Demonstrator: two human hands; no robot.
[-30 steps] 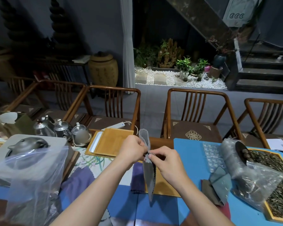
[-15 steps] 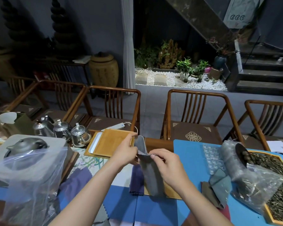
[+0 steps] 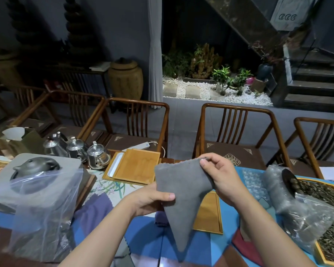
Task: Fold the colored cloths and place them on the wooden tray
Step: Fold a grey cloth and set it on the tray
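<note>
I hold a grey cloth (image 3: 178, 191) up above the table, spread into a downward-pointing triangle. My left hand (image 3: 152, 199) pinches its left edge with the thumb on top. My right hand (image 3: 220, 176) grips the upper right corner. Behind the cloth lies a wooden tray (image 3: 208, 216), mostly hidden, with a folded purple cloth (image 3: 160, 218) at its left end. A larger purple cloth (image 3: 94, 211) lies flat on the table to the left. A red cloth (image 3: 247, 245) and a brown cloth (image 3: 243, 226) show beside my right forearm.
A second wooden tray (image 3: 137, 166) with a white dish sits further back. Clear plastic bags (image 3: 41, 205) cover a grey board with a dark teapot (image 3: 35, 166) on the left. Metal teapots (image 3: 79, 149) stand behind. Bagged tea leaves (image 3: 316, 201) fill the right. Wooden chairs (image 3: 237, 130) line the far side.
The grey cloth was bunched narrow between both hands; now it is spread wide. My left hand dropped to its left edge and my right hand rose to the upper corner.
</note>
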